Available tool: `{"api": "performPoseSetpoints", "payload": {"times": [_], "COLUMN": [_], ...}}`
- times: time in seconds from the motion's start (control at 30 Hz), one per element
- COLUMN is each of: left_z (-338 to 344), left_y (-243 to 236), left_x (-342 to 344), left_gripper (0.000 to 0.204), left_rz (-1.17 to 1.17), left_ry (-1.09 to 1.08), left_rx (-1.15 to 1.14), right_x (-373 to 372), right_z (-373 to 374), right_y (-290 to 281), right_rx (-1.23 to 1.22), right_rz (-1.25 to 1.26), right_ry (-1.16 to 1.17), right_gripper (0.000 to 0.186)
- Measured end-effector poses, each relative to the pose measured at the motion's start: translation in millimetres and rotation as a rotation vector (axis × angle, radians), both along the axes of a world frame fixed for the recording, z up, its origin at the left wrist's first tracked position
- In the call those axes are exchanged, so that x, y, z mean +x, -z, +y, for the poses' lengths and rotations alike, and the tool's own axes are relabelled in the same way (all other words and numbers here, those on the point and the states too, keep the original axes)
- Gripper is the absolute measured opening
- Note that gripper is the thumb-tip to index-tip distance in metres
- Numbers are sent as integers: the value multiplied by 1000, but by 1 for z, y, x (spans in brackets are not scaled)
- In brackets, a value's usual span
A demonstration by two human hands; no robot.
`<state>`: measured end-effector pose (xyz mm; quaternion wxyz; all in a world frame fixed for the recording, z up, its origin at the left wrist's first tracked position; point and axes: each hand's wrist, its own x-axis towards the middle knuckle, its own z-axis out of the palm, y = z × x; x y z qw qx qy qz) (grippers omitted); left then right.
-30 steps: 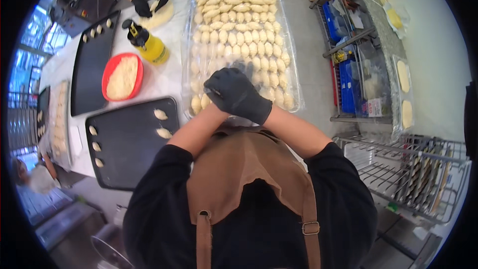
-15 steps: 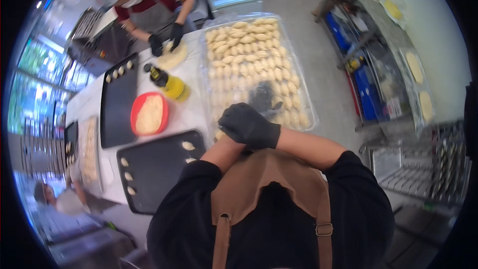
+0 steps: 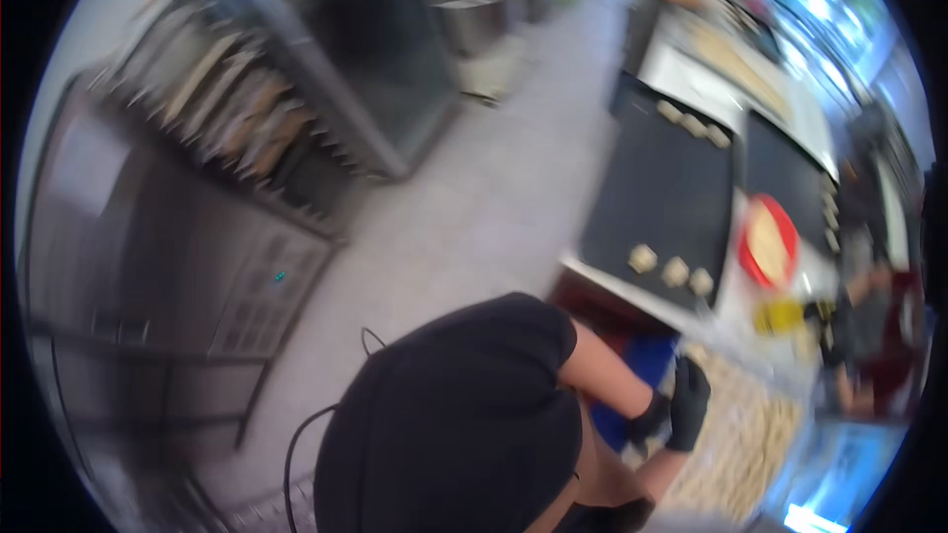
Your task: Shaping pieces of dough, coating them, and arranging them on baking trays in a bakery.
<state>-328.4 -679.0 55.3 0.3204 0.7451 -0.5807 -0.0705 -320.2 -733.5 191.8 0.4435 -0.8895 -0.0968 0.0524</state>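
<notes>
Both my hands wear black gloves and are close together at the near edge of a mass of pale dough pieces [image 3: 746, 439]. My right hand [image 3: 690, 403] has its fingers curled; what they hold, if anything, is hidden. Beside it, my left hand [image 3: 647, 419] is partly covered and blurred, so its fingers cannot be made out. A large black baking tray [image 3: 657, 202] lies to the far side of my hands, with several small dough pieces at its two ends. Right of that tray stands a red bowl [image 3: 792, 237] of pale dough or filling.
A yellow bottle [image 3: 778, 316] and a second black tray [image 3: 785, 168] are on the table. A co-worker in a maroon sleeve [image 3: 904, 311] stands at the right. On the left are a steel cabinet [image 3: 148, 237] and a loaded rack [image 3: 227, 118]; a mixer bowl [image 3: 484, 5] stands farther back.
My view has swung left, bringing the rack and steel cabinet in and shifting the table to the right. My crossed hands have moved apart slightly and now sit side by side.
</notes>
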Motion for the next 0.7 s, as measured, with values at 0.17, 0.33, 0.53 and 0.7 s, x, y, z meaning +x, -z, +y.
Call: {"api": "performPoseSetpoints", "payload": {"times": [0.17,0.33,0.53,0.7], "left_z": [240,536,873,1128], "left_y": [-49,-29,-132,-255], "left_x": [-69,-195,-329,-395], "left_gripper": [32,31,33,33], "left_rz": [-163,-222,-246,-820], "left_ry": [-425,-1258,-1954,-2297], "left_rx": [-91,-45,98,561], "right_x": [-15,-66,-135,-184], "right_z": [96,276,489,696], "right_y": [32,7,39,91], "right_rx": [40,63,62,13], "right_rz": [-47,29,242,175], "right_ry": [-244,-773,-1149,-1303], "right_gripper": [29,25,23,25]}}
